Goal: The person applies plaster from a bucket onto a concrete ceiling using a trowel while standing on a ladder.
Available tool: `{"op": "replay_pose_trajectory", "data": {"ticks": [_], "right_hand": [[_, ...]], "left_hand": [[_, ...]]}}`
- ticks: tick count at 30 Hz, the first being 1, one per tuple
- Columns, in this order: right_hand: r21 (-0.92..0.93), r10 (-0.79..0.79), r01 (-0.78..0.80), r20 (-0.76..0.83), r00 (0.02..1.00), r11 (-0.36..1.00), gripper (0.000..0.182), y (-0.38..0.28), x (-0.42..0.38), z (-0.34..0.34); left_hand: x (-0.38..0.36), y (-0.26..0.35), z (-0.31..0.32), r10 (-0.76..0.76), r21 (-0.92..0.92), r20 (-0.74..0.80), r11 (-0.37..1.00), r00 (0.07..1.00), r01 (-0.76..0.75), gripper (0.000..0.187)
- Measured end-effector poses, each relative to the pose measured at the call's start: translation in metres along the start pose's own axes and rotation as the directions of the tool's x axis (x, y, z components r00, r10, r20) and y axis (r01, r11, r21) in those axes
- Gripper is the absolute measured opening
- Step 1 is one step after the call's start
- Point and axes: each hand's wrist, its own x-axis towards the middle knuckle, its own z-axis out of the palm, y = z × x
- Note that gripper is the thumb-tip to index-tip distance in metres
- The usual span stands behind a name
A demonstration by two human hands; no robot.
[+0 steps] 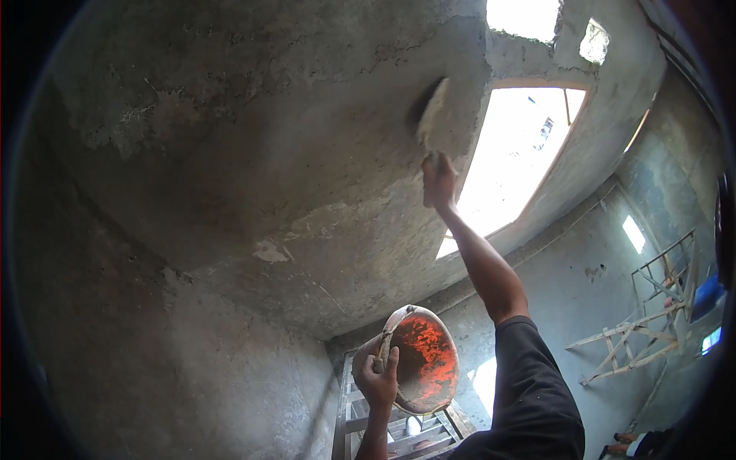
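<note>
My right hand (439, 181), arm stretched out, is closed round the handle of a trowel (435, 113). The trowel's pale blade lies at or close to the grey plastered wall (360, 115), left of a bright window opening (515, 157); whether it touches cannot be made out. Lower down, my left hand (378, 381) grips a bucket (452, 360) at its rim and handle. The bucket is tilted towards me, and its inside shows orange with grey-brown mortar smeared over it.
Below the bucket stands a metal ladder (354, 418). Wooden trestle-like frames (632, 337) stand at the right, with a blue object (707, 295) beside them. At the lower right, part of another person (632, 445) shows. Smaller openings (595, 41) pierce the wall above.
</note>
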Motion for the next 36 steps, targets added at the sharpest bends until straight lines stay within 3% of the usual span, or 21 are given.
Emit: {"op": "replay_pose_trajectory", "data": {"ticks": [2,3,5,8,10,12,16,20,21,23,27,29,30,32,35,36], "right_hand": [[-0.183,-0.231,0.274,0.226,0.946,0.944,0.037,0.011,-0.023,0.004],[-0.183,-0.229,0.272,0.223,0.948,0.945,0.037,0.012,-0.032,0.005],[-0.006,-0.603,0.637,0.316,0.732,0.771,0.034,0.014,-0.045,0.007],[-0.052,-0.607,0.638,0.256,0.752,0.768,0.033,0.012,-0.048,-0.007],[-0.136,-0.322,0.344,0.165,0.932,0.929,0.032,0.014,-0.03,-0.016],[-0.054,0.057,-0.058,-0.012,0.998,0.997,0.031,-0.01,-0.006,-0.023],[-0.049,0.057,-0.061,-0.081,0.995,0.997,0.032,-0.024,0.029,-0.018],[-0.129,-0.28,0.282,0.034,0.959,0.951,0.037,-0.025,-0.001,0.014],[-0.131,-0.275,0.277,0.034,0.961,0.952,0.037,-0.022,-0.014,0.021],[-0.122,-0.53,0.554,0.179,0.829,0.824,0.041,-0.01,-0.03,0.028],[-0.039,-0.552,0.569,0.196,0.81,0.821,0.039,-0.016,-0.029,0.006],[-0.226,-0.334,0.352,0.114,0.936,0.908,0.038,-0.018,-0.014,-0.008],[-0.226,-0.338,0.357,0.119,0.934,0.906,0.038,-0.017,-0.001,-0.012],[-0.064,-0.123,0.119,-0.065,0.99,0.991,0.038,-0.015,0.021,-0.01],[-0.154,-0.211,0.206,-0.015,0.977,0.966,0.036,-0.032,0.015,-0.004],[-0.083,-0.15,0.151,0.021,0.988,0.985,0.036,-0.016,0.011,0.012]], "left_hand": [[-0.001,0.001,0.0,-0.028,0.029,0.022,0.999,0.999,0.027,0.049],[-0.001,0.001,0.0,-0.005,0.009,0.011,1.0,1.0,0.005,0.049],[0.0,-0.001,0.003,0.016,-0.012,0.001,1.0,1.0,-0.016,0.049],[0.003,-0.012,0.005,0.072,-0.037,-0.06,0.997,0.996,-0.074,0.05],[0.002,-0.016,0.008,0.096,-0.045,-0.084,0.994,0.992,-0.1,0.051],[0.001,-0.012,0.005,0.06,-0.013,-0.057,0.998,0.997,-0.061,0.051],[0.001,-0.004,0.001,0.067,0.048,-0.028,0.997,0.997,-0.066,0.052],[0.0,-0.01,0.001,0.033,0.043,-0.017,0.999,0.999,-0.033,0.053],[-0.001,-0.011,0.0,0.036,0.075,-0.004,0.997,0.999,-0.035,0.048],[0.0,-0.009,0.001,0.046,0.108,0.016,0.993,0.999,-0.047,0.045],[0.002,-0.004,0.001,0.023,0.029,-0.006,0.999,1.0,-0.023,0.048],[0.002,-0.006,0.004,0.026,-0.004,-0.017,1.0,1.0,-0.026,0.054],[0.001,-0.009,0.005,0.039,0.004,-0.021,0.999,0.999,-0.039,0.054],[0.003,-0.013,0.005,0.054,0.014,-0.038,0.998,0.998,-0.054,0.054],[0.002,-0.015,0.005,0.051,0.05,-0.037,0.998,0.998,-0.049,0.055],[0.002,-0.015,0.006,0.048,0.053,-0.035,0.997,0.998,-0.046,0.054]]}}
